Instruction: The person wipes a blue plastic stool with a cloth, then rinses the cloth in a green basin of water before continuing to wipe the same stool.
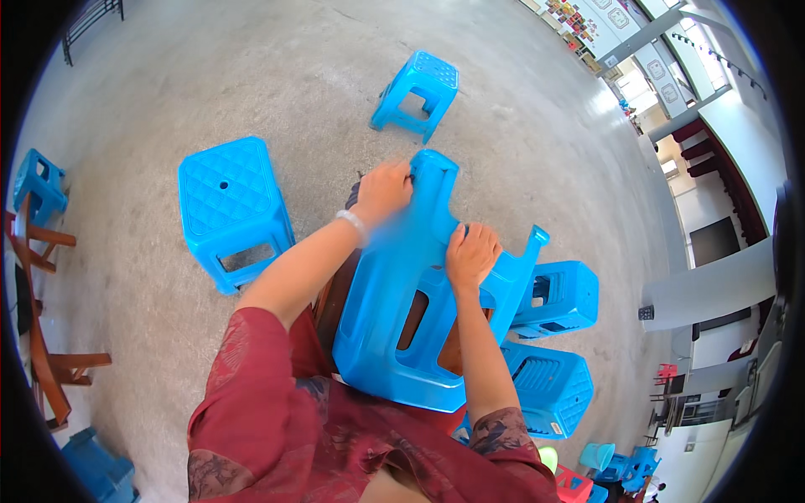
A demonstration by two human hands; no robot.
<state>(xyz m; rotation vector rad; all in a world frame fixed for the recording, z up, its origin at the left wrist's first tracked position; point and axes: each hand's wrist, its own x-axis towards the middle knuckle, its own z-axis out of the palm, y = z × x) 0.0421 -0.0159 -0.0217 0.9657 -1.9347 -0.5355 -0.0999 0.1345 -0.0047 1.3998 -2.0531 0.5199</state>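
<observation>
A blue plastic stool lies tipped on its side in front of my body, its legs pointing away from me. My left hand, with a pale bracelet at the wrist, is curled against the end of one leg; motion blurs this area. Something dark shows behind that hand, too hidden to name. On the same stool, nearer its middle, my right hand grips the edge between two legs, thumb up. Brown wood shows through the stool's openings beneath.
Upright blue stools stand on the concrete floor, one at left and one ahead. Two more stools are close on my right. Wooden furniture edges the left side. A white column rises at far right.
</observation>
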